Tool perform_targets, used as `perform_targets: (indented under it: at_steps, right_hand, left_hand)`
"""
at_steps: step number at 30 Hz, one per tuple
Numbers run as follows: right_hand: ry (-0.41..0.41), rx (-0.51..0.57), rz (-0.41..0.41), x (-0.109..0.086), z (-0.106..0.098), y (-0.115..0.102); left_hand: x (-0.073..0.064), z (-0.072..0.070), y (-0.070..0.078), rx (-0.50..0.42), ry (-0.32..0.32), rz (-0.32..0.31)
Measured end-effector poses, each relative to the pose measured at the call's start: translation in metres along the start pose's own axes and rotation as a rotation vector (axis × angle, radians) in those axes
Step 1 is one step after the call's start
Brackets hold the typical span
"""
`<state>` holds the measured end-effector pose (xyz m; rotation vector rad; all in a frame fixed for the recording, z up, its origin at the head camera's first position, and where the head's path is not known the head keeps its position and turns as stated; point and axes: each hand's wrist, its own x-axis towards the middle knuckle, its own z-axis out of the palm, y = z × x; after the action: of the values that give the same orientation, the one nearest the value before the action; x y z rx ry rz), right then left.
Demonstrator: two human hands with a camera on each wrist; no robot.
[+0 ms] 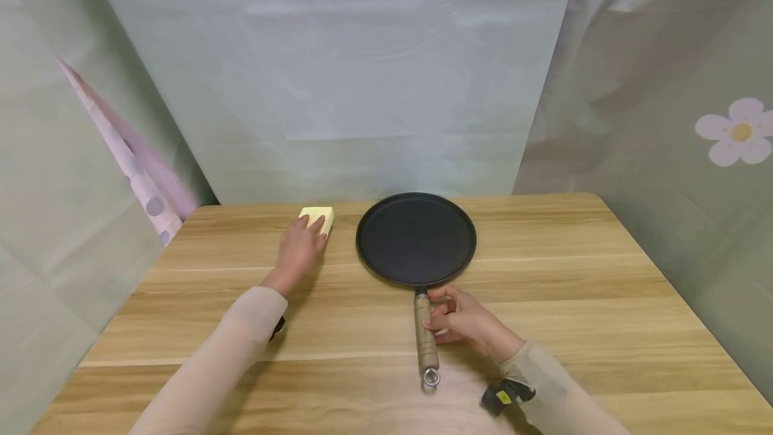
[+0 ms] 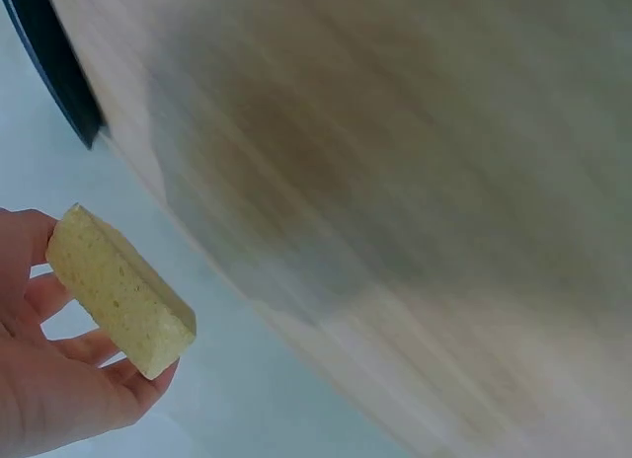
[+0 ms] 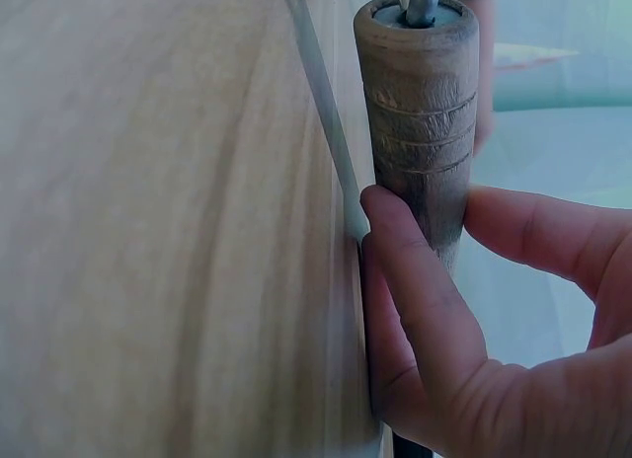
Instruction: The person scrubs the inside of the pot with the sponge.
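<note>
A pale yellow sponge (image 1: pixel 317 213) is at the back left of the table, and my left hand (image 1: pixel 300 249) grips it from above. In the left wrist view the sponge (image 2: pixel 120 292) sits between thumb and fingertips of the left hand (image 2: pixel 59 364). To its right lies a round black flat pan (image 1: pixel 417 239), its wooden handle (image 1: pixel 426 334) pointing toward me and ending in a metal ring (image 1: pixel 431 377). My right hand (image 1: pixel 465 321) pinches that handle (image 3: pixel 420 103) from the right side, thumb on one side and fingers on the other.
The wooden table (image 1: pixel 561 274) has its back edge close to a pale curtain (image 1: pixel 362 86). Curtains also hang at left and right, the right one with a flower print (image 1: pixel 739 131). A black wrist strap (image 1: pixel 510 395) is on the right sleeve.
</note>
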<state>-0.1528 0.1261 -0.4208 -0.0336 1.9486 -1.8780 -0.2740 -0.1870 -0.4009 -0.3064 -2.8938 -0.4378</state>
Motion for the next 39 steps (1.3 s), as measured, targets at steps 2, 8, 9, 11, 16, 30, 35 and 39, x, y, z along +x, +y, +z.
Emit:
perform_targets:
  at_steps: [2,8,9,11,16,30,35,39]
  right_hand:
    - [-0.002,0.005,-0.001,0.0,0.0,0.0]
    - [-0.004,0.001,-0.001,-0.001,0.001,0.001]
    - [-0.004,0.0,0.0,-0.001,0.001,0.001]
    - [-0.003,-0.002,0.001,-0.001,0.001,0.0]
    - [0.002,-0.001,-0.001,0.0,0.002,0.0]
    - [-0.008,-0.011,-0.002,-0.002,0.001,0.002]
    - [-0.007,-0.01,-0.004,-0.003,0.0,0.003]
    - [-0.011,-0.018,-0.012,-0.003,-0.001,0.004]
  left_hand:
    - [-0.001,0.0,-0.003,0.003,-0.016,-0.031]
    - [-0.004,0.0,-0.01,-0.003,-0.063,-0.102]
    - [-0.004,0.0,-0.011,-0.005,-0.07,-0.107]
    - [-0.004,0.0,-0.011,-0.007,-0.089,-0.115]
    - [-0.004,0.001,-0.012,-0.01,-0.121,-0.119]
    - [-0.009,0.004,-0.008,0.002,-0.159,-0.158]
    - [-0.01,0.006,-0.005,0.007,-0.167,-0.165]
    - [-0.009,0.008,-0.005,0.027,-0.178,-0.162]
